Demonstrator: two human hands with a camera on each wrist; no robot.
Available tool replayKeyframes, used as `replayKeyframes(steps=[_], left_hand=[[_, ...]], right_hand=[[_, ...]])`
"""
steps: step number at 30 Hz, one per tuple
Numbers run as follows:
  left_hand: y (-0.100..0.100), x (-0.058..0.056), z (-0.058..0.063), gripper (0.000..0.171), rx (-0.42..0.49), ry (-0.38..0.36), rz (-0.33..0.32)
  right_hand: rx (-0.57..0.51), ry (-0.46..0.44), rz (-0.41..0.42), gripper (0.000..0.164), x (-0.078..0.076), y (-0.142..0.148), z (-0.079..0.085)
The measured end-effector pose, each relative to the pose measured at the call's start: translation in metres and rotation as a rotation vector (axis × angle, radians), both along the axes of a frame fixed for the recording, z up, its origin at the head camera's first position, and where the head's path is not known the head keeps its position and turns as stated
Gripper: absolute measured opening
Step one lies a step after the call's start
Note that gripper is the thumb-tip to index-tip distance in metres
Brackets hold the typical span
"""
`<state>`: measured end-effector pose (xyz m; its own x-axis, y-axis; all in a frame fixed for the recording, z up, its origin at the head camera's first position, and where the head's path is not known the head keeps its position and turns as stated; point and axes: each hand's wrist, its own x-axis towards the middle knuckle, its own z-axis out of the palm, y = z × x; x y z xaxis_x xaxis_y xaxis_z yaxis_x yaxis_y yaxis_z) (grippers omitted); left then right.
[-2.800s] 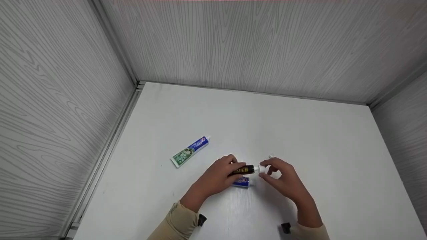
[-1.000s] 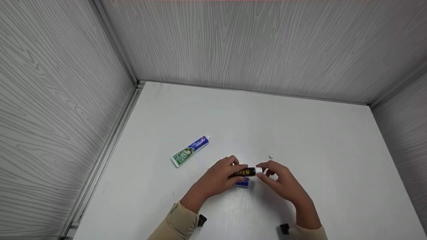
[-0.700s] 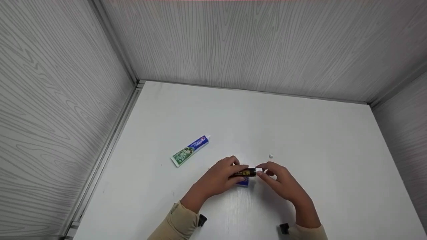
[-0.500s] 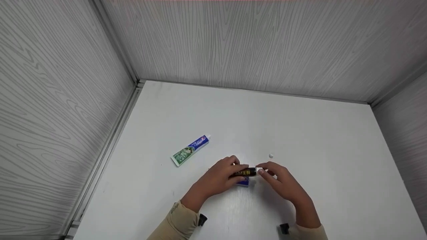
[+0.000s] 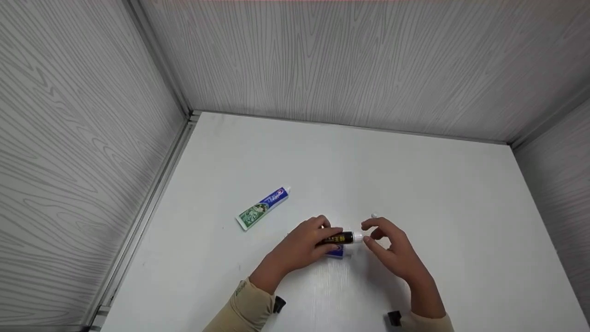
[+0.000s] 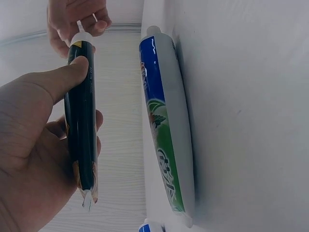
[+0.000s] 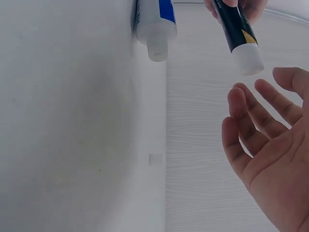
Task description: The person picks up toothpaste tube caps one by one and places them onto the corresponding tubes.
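My left hand (image 5: 302, 243) grips a black tube with yellow lettering (image 5: 340, 238), held sideways above the table. In the left wrist view, the thumb presses along the black tube (image 6: 82, 111) and the fingers wrap behind it. A white cap (image 5: 358, 237) sits on the tube's right end. My right hand (image 5: 392, 246) is just right of the cap, its fingers parted and loosely bent. The right wrist view shows a gap between those fingers and the cap (image 7: 248, 60). Beneath the left hand lies a blue and green toothpaste tube (image 6: 161, 125), partly hidden in the head view.
Another blue and green toothpaste tube (image 5: 263, 208) lies to the left on the white table (image 5: 350, 175). A small white cap (image 5: 374, 215) lies beyond the right hand, partly hidden by it. The toothpaste tube below shows a bare nozzle (image 7: 157, 47). Grey wood-grain panels (image 5: 322, 60) enclose the table.
Earliest, my right fingers held the white cap with some nozzle showing; afterwards it sat against the black tube. Since half a second ago they have let go and moved slightly right.
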<state>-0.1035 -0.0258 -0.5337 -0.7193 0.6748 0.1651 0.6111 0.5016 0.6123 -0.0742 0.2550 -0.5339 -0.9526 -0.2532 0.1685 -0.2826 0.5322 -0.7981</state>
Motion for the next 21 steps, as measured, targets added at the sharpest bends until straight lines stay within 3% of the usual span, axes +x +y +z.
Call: replayKeyframes(steps=[4,8,21], left_hand=[[0.0,-0.0001,0.0,0.043,0.002,-0.001,-0.003],[-0.0004,0.0002,-0.0016,0.042,0.012,0.005,-0.011],[-0.0016,0.0018,-0.0003,0.044,0.012,-0.012,-0.006]], right_hand=[[-0.016,0.083,0.044,0.044,0.0003,-0.0009,-0.0006],[-0.043,0.11,0.09,0.042,0.0005,-0.0016,0.0002],[0.014,0.027,0.07,0.032,0.0002,-0.0012,0.0019]])
